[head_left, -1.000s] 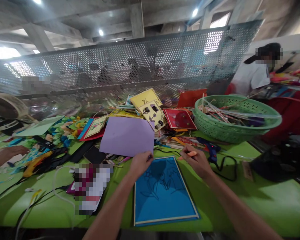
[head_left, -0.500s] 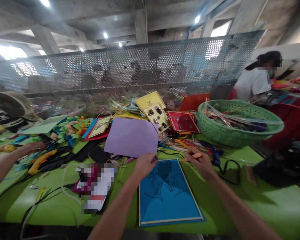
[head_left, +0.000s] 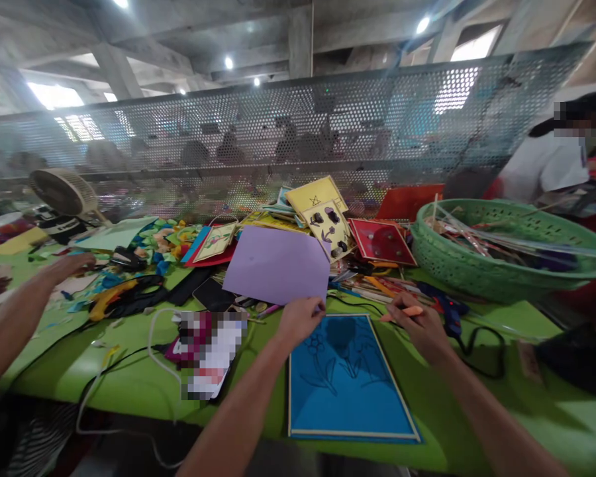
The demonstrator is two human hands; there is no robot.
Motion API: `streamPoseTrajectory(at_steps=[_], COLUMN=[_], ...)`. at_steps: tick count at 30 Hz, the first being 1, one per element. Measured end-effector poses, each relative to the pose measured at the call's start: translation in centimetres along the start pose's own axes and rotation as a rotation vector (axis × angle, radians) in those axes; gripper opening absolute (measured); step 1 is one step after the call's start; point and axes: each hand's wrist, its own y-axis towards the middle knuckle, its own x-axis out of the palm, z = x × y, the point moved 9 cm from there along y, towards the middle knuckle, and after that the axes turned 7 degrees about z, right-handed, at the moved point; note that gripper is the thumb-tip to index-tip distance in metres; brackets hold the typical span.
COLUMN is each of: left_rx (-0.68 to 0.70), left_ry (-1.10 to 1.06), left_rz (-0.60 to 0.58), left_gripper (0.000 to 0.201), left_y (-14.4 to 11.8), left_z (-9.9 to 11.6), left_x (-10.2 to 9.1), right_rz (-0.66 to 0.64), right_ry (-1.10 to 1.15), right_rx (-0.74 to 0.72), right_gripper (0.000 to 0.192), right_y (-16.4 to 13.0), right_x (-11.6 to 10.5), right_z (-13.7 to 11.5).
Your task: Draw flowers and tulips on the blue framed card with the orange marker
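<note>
Blue framed board (head_left: 350, 381) lies flat on the green table (head_left: 551, 417), and I use it as my landmark. At its far left corner my left hand (head_left: 298, 319) pinches the lilac paper sheet (head_left: 278, 265); at its far right corner my right hand (head_left: 420, 324) grips an orange marker (head_left: 407, 311).

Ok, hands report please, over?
Left hand pinching purple paper sheet. Right hand gripping orange marker. Blue framed flower drawing flat between them, uncovered.
</note>
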Motion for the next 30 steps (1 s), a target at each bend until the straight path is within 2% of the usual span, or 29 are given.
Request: streamPoseTrajectory(at_steps=[9,15,18,23,26,30], left_rx=[-0.049,-0.068,-0.093,-0.131,-0.105,0.005], left_ry=[-0.06,-0.278,-0.385,-0.47,-0.543,-0.614], left_rz=[0.039,0.144,0.195,0.211,0.199,0.149], left_gripper=[0.021,0.023,0.016,0.011,0.015,0.026], left_y=[-0.1,-0.1,-0.2,0.0,0.2,0.2], left_z=[0.1,-0.6,-1.0,-1.4,-1.2,-0.1], left_x=[-0.7,-1.3,-1.6,-1.4,-1.0,-0.7], right_rz=[-0.061,-0.057,-0.062,-0.058,-0.047,-0.048], right_ry=[-0.041,-0.051,-0.055,-0.037,-0.034,-0.028], right_rx=[0.001,-0.024,-0.01,-0.01,-0.014,-0.033], right_gripper=[0.032,0.033,0.032,0.034,0.035,0.037], right_y=[0.1,0.1,0.0,-0.2,-0.2,-0.1], right_x=[0.2,0.2,0.2,0.2,0.1,0.1], right_z=[0.1,0.3,0.4,0.2,0.1,0.0])
